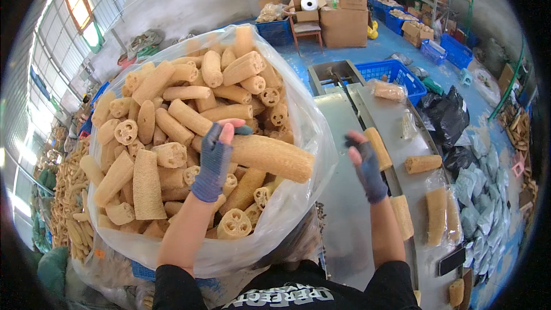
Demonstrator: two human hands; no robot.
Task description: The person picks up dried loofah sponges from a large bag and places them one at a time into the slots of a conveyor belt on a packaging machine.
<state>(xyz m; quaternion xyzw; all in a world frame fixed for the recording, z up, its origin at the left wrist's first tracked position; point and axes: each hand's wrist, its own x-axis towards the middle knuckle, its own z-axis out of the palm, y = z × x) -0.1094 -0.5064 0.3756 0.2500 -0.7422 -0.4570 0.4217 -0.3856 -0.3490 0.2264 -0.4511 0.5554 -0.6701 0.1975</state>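
Note:
In a blue fingerless glove, my left hand point(213, 159) grips one end of a long dried loofah point(273, 157). The loofah's other end points right, above the rim of a large clear plastic bag point(308, 146). Many cut loofah pieces point(148, 185) fill the bag, several showing hollow ends. My right hand point(368, 165), gloved the same way, is over the metal table with fingers apart and nothing in it. Beside it a loofah piece point(379, 148) lies along the dark conveyor slot, and another loofah piece point(401, 217) lies nearer to me.
The metal worktable point(340, 206) runs along my right. On its far side are a bagged loofah point(437, 215), a loose loofah point(422, 163) and a dark phone-like slab point(452, 261). Grey plastic packs point(482, 206) and black bags point(445, 116) lie beyond. A blue crate point(394, 73) stands behind.

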